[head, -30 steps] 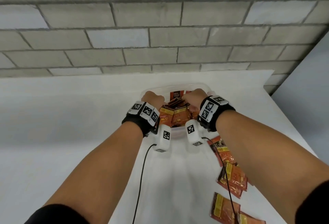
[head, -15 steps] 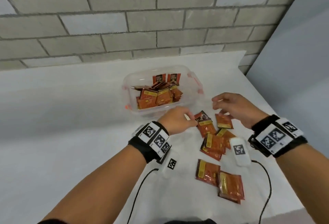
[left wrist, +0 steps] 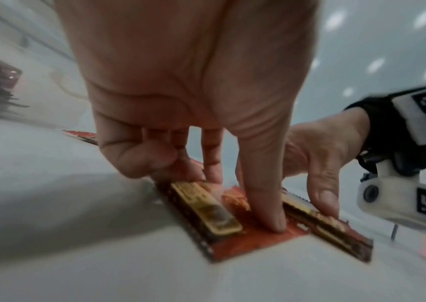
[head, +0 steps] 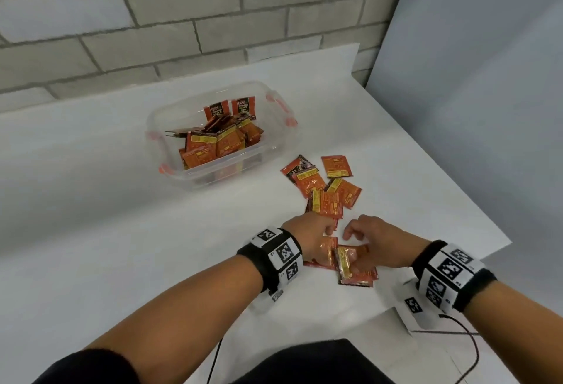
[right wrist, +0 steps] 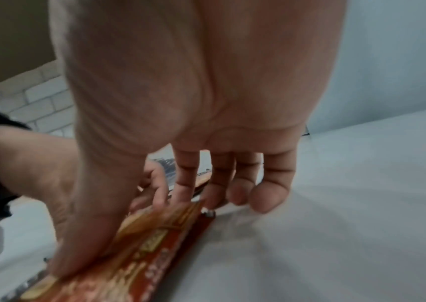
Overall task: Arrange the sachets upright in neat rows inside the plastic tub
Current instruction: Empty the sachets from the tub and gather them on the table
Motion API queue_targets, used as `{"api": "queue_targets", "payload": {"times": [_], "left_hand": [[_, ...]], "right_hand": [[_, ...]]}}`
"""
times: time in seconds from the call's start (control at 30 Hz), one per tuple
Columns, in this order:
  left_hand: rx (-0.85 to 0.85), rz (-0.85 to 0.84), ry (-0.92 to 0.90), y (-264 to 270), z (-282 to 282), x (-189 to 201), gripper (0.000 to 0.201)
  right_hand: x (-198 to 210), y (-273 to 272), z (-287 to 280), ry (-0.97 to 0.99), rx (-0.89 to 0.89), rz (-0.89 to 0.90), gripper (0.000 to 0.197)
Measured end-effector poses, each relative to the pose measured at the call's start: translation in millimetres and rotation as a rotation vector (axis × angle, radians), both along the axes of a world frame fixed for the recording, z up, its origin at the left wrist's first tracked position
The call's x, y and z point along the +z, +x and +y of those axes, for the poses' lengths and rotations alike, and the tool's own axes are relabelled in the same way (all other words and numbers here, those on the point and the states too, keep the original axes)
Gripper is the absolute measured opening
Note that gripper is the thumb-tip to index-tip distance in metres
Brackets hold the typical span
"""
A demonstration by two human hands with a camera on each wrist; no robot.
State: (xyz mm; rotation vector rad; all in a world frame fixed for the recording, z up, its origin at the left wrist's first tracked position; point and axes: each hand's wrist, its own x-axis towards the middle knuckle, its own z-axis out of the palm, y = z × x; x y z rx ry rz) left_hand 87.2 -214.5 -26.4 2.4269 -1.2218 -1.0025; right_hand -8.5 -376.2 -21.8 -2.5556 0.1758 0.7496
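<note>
A clear plastic tub (head: 274,130) with orange clips holds several orange sachets (head: 219,139), some upright, some leaning. Several more loose sachets (head: 330,188) lie flat on the white table to the tub's right. Nearer me, my left hand (head: 327,232) has its thumb (left wrist: 266,212) pressed on one flat sachet (left wrist: 245,241) and its fingers curled at the far edge. Beside it my right hand (head: 353,249) pinches the neighbouring sachet (right wrist: 142,255), thumb on top and fingers at the far edge, one side lifted off the table.
A brick wall (head: 182,18) stands behind the table and a grey panel (head: 487,78) on the right. The table's right edge (head: 475,200) runs close to the loose sachets. Black cables (head: 475,353) trail from the wrist cameras near the front edge.
Both hands left the tub and came back toward me, past the loose pile, onto the two nearest sachets. The view has tilted down and to the right.
</note>
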Motion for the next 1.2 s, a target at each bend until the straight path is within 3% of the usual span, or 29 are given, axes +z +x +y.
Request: {"api": "queue_targets", "payload": {"times": [0.13, 0.3, 0.43, 0.6, 0.7, 0.8, 0.9, 1.1, 1.2], "left_hand": [[-0.026, -0.076, 0.046, 3, -1, -2, 0.05], [0.009, 0.009, 0.05, 22, 4, 3, 0.041], [0.081, 0.113, -0.015, 39, 5, 9, 0.035], [0.214, 0.181, -0.115, 44, -14, 14, 0.056], [0.141, 0.063, -0.08, 39, -32, 8, 0.074], [0.077, -0.106, -0.034, 34, -40, -2, 0.069], [0.125, -0.147, -0.047, 34, -39, -11, 0.067], [0.198, -0.218, -0.031, 41, -33, -11, 0.074], [0.284, -0.106, -0.113, 51, -23, -10, 0.066]], "right_hand": [[-6, 4, 1, -0.023, -0.032, -0.028, 0.038], [-9, 5, -12, 0.143, -0.313, -0.106, 0.028], [-11, 2, -23, 0.386, -0.535, -0.176, 0.026], [0, 18, -32, 0.376, -0.662, -0.29, 0.025], [2, 41, -38, 0.259, -0.684, -0.275, 0.037], [0, 59, -35, 0.076, -0.592, -0.183, 0.042], [-4, 68, -28, -0.008, -0.506, -0.146, 0.037], [-4, 73, -31, 0.094, -0.549, -0.145, 0.033], [-2, 71, -38, 0.245, -0.601, -0.141, 0.024]]}}
